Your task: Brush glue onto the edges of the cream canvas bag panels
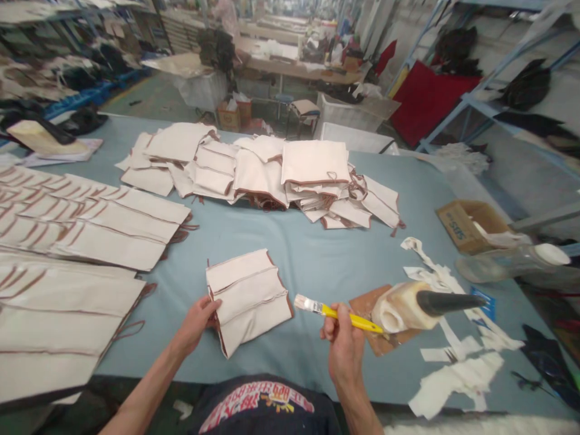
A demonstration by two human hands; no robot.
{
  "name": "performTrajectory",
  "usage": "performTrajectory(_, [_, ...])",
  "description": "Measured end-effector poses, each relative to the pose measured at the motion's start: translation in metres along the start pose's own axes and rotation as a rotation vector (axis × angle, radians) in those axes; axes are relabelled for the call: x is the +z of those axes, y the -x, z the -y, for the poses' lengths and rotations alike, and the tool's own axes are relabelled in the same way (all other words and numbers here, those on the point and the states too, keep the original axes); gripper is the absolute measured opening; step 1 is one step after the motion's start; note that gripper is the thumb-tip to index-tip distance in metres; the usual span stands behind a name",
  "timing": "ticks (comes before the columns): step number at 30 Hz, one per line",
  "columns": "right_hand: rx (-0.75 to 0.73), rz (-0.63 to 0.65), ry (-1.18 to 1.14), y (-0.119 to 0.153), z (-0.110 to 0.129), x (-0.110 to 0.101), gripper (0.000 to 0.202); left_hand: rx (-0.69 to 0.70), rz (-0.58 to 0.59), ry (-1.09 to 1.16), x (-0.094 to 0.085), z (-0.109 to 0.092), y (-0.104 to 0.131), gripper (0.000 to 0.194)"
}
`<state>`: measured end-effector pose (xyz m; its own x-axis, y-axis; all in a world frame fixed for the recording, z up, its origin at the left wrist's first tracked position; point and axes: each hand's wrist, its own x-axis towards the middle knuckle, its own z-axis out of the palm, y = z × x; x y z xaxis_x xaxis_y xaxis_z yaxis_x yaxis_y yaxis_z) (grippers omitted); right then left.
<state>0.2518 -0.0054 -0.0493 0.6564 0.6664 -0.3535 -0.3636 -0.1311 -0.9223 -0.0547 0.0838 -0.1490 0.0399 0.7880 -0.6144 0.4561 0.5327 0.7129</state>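
My left hand [202, 321] pinches the left edge of a cream fabric piece [249, 296] with brown trim, thumb on top and fingers underneath. The piece lies at a slant on the blue-grey table in front of me. My right hand [343, 338] is closed round a yellow-handled paintbrush [333, 312]. Its pale bristles point left, just off the right edge of the fabric, apart from it. Right of that hand, a glue-crusted, cream-coloured container [401, 308] with a black spout rests on a brown board [383, 347].
Overlapping rows of cream pieces [113, 226] cover the table's left side. A heaped pile of similar pieces [312, 163] lies along the back. To the right are white scraps [457, 380], a clear jar [498, 264] and a cardboard box [466, 226].
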Motion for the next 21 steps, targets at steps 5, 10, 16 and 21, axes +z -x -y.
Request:
performTrajectory(5, [0.026,0.052,-0.018,-0.004,0.001,0.01,0.045,-0.112,0.186,-0.259,-0.007,0.023,0.063,0.052])
performTrajectory(10, [0.059,0.036,-0.026,0.003,-0.004,0.01,0.045,0.135,0.099,-0.545,0.014,-0.007,0.058,0.041])
performTrajectory(16, [0.022,-0.024,-0.014,0.017,-0.003,-0.009,0.045,0.622,0.075,-0.785,0.087,-0.079,-0.019,0.038])
performTrajectory(21, [-0.006,-0.148,-0.021,0.027,-0.005,-0.039,0.047,0.799,0.219,-1.023,0.122,-0.083,-0.044,0.037])
